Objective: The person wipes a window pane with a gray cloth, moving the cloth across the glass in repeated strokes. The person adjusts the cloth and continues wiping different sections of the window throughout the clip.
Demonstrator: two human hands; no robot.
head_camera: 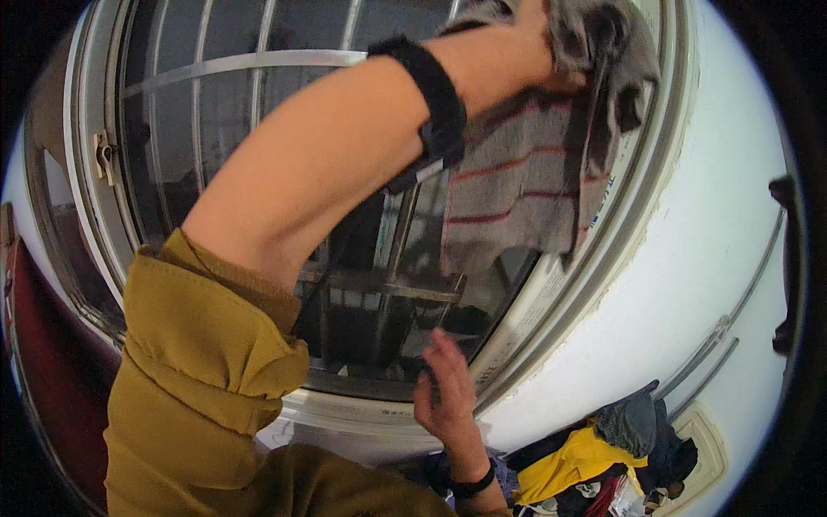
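Note:
My left arm, its mustard-coloured sleeve rolled up and a black strap (442, 110) around the forearm, reaches across to the upper right. There my left hand (541, 61) grips a bunched grey cloth (517, 187) with red stripes. Folds of the cloth hide most of the fingers, while its lower part hangs before the window pane (349, 323) beside the white frame (510, 323). Lower down, my right hand (447, 391) is raised near the bottom corner of the window, fingers loosely apart and nothing visible in it. A dark band circles that wrist.
Light metal bars (258, 59) cross behind the glass. A latch (103, 158) sits on the left window frame. White wall (698, 213) runs along the right, with a grey cable or pipe (723, 329). Piled clothes (575, 459), some yellow, lie at lower right beside a cream plastic lid or tray (711, 446).

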